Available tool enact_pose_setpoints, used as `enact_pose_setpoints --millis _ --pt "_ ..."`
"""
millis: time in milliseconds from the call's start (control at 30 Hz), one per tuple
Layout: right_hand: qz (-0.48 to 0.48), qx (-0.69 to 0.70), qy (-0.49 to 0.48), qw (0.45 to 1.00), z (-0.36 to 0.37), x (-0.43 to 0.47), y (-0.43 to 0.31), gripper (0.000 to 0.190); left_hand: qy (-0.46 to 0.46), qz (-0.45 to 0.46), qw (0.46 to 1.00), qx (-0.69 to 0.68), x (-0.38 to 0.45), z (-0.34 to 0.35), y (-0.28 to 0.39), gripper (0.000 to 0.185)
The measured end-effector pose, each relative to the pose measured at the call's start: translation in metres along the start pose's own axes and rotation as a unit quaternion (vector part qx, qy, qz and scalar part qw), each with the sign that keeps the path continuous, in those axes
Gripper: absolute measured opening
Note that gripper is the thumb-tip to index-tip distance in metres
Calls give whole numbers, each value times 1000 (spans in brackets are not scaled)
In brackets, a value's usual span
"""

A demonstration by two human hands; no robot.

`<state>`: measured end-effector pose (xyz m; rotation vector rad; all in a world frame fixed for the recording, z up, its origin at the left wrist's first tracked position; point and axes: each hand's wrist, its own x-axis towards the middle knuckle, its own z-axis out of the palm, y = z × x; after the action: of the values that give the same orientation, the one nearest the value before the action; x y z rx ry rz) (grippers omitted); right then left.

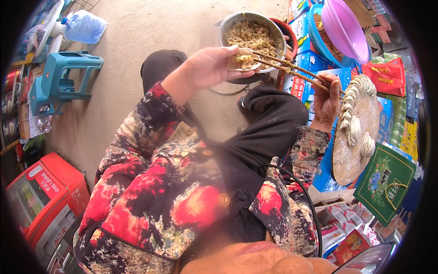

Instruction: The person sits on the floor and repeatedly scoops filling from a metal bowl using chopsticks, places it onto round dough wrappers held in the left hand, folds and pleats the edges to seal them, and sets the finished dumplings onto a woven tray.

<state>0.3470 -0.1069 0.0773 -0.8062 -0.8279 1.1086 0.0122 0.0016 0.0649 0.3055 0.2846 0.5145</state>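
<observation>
My left hand (212, 66) holds a round dumpling wrapper (236, 64) across its fingers, with a lump of filling (247, 61) on it. A pair of wooden chopsticks (301, 72) is gripped in my right hand (326, 99); their tips, smeared with filling, touch or nearly touch the lump. Just beyond the wrapper stands a metal bowl (222, 30) of chopped filling (253, 34). To the right of my right hand lies a round woven board (362, 113), dusted with flour. It bears a curved row of folded dumplings (352, 96) and stacked wrappers (355, 132).
Blue cartons (308, 61) stand under the board and behind it. A pink basin (345, 30) leans over a blue basin (313, 20) at the upper right. A green gift box (383, 183) is near the board's lower edge. Blue plastic stools (70, 73) and a red cabinet (58, 181) are at left.
</observation>
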Motion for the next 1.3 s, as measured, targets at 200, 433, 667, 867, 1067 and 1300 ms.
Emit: enact_pose_setpoints --millis 200,433,667,867,1067,1300 --pt "6 10 -41 999 5 0 9 27 18 -16 1000 8 3 3 -2 38" --pt "-15 20 -26 999 -2 -1 3 24 31 -24 999 10 0 3 -2 38" --pt "-4 -17 -37 999 -3 -2 4 20 41 -46 995 78 -5 21 0 42" --pt "-17 1 -44 999 -2 -4 4 24 10 -35 998 54 -4 14 -2 42" --pt "-15 13 -18 1000 -8 -5 6 30 1 -31 999 44 -2 7 -2 41" --pt "-17 -174 124 977 8 8 24 34 58 -13 992 112 -9 17 -3 40"
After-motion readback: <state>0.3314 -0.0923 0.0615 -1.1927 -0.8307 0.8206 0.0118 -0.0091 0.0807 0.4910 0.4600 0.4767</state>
